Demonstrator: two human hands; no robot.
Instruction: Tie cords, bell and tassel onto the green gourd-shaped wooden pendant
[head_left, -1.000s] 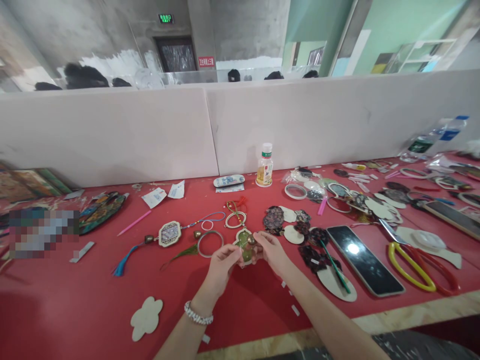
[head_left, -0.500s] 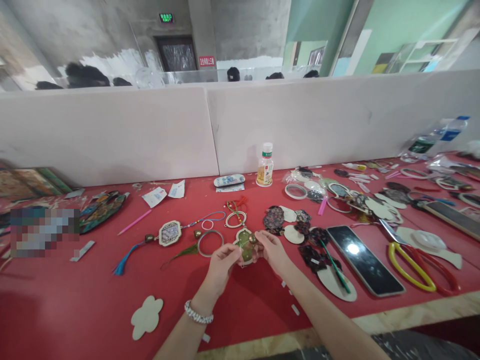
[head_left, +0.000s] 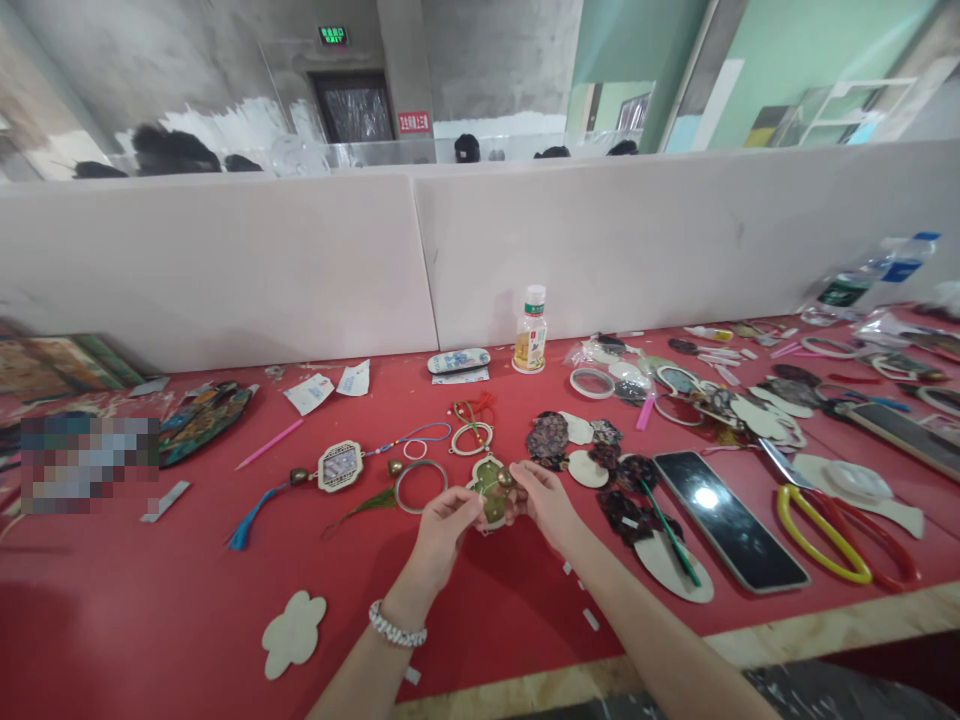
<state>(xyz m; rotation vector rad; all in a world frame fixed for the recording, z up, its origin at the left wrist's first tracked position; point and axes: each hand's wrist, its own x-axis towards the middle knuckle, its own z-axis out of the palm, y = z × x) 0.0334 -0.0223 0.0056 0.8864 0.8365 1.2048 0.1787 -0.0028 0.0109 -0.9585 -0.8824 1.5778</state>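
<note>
I see the green pendant [head_left: 493,508] just below the middle of the frame, between my 2 hands. My right hand [head_left: 551,507] has its grip pinching what looks like a small gold bell [head_left: 505,479], over the pendant. My left hand [head_left: 441,532] has its grip pressed together at the pendant's left edge; I can't tell if a thin string is in it. To do this well, I think I should pinch softly, rest my wrists low over the red table [head_left: 187,610], and not let the bell scrape the green part. I count 1 green pendant, 1 gold bell in hand, 2 other bells [head_left: 394,468] left of it, 1 blue tassel [head_left: 246,525], 1 pale flower shape [head_left: 295,635] at the lower left, and 1 pair of scissors [head_left: 823,535] at the right.
</note>
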